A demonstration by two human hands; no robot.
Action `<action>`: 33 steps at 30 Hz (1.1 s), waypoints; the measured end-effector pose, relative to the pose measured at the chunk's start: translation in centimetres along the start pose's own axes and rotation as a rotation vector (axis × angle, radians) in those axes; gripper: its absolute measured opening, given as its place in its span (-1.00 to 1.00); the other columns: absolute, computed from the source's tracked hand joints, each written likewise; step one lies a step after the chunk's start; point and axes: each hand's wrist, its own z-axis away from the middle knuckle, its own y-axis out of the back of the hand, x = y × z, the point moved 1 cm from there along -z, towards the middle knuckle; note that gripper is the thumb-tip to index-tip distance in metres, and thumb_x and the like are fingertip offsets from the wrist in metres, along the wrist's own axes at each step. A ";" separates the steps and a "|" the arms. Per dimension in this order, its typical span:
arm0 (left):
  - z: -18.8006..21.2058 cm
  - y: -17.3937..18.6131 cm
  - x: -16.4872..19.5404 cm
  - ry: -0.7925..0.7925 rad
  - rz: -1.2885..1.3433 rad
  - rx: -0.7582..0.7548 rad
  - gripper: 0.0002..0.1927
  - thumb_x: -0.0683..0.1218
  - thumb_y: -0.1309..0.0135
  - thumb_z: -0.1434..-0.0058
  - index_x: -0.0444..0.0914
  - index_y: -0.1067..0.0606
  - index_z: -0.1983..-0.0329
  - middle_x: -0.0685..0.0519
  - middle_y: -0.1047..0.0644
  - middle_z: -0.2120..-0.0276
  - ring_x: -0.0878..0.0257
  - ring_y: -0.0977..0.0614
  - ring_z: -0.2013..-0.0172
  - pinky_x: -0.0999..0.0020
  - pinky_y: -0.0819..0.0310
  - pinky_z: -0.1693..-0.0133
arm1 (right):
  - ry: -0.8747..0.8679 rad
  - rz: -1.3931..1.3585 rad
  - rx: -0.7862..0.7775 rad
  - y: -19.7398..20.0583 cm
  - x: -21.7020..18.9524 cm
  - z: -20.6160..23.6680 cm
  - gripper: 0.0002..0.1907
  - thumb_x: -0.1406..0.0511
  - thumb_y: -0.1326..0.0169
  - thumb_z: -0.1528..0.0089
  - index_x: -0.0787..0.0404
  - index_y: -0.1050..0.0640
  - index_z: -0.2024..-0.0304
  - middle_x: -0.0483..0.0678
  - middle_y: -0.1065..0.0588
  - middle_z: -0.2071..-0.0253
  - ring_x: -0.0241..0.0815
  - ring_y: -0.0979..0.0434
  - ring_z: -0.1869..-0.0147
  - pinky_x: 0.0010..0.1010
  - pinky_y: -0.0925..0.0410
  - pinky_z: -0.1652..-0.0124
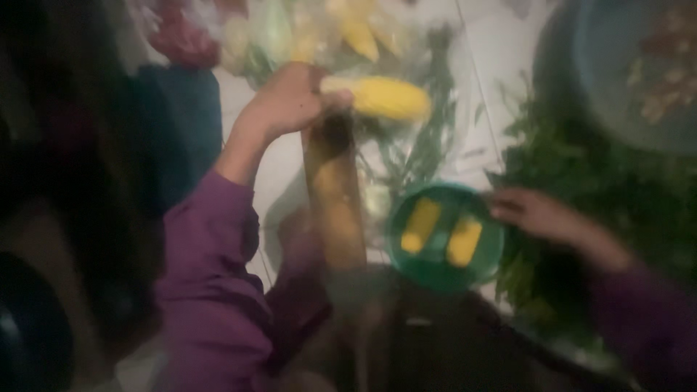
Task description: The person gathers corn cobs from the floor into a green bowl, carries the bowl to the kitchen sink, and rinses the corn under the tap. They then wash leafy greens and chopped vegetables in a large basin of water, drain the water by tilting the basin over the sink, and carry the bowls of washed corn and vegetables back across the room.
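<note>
Taking the green bowl (444, 236) as the landmark: up and to its left, the left hand (284, 101) is clenched around the end of a yellow corn cob (381, 97), which sticks out sideways from the fist toward the right, well above the bowl. The purple sleeve (210, 276) of that arm runs down to the bowl's left. Just left of the bowl, below the fist, stands a long brownish shape (335, 199), too blurred to name. Inside the bowl lie two short corn pieces (421, 225), side by side. At the bowl's right rim the right hand (534, 214) rests with its fingers touching the edge; the blur hides whether it grips. Leafy greens (581, 174) spread right of the bowl on the pale tiled floor (479, 43).
</note>
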 end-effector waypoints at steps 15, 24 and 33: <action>-0.6 -24.6 8.8 -0.379 0.437 -0.419 -0.69 0.09 -0.09 -0.20 -0.20 -0.60 0.14 -0.09 -0.64 0.28 0.03 -0.68 0.22 0.12 -0.52 0.16 | -0.214 -0.096 0.036 -4.6 0.7 -4.2 -0.44 0.29 -0.16 -0.15 0.11 -0.50 -0.24 0.09 -0.59 0.06 -0.03 -0.56 0.08 -0.19 -0.39 0.13; 1.9 -22.4 6.3 -0.284 0.439 -0.192 -0.76 0.01 -0.14 -0.22 -0.20 -0.62 0.16 -0.06 -0.63 0.27 -0.02 -0.68 0.23 0.14 -0.61 0.18 | -0.326 -0.164 -0.025 -2.9 -1.4 -4.6 -0.66 0.29 -0.09 -0.24 0.18 -0.62 -0.06 0.04 -0.56 0.48 -0.18 -0.40 0.64 -0.37 -0.22 0.66; 12.1 -14.1 7.7 0.115 0.280 0.277 -0.43 0.01 -0.23 -0.14 -0.15 -0.44 -0.24 -0.21 -0.33 -0.29 -0.19 -0.29 -0.27 -0.11 -0.11 -0.26 | -0.172 -0.265 -0.018 1.5 -7.8 -8.1 -0.67 0.13 -0.06 -0.30 0.21 -0.60 0.06 0.00 -0.54 0.47 -0.18 -0.32 0.60 -0.36 -0.16 0.62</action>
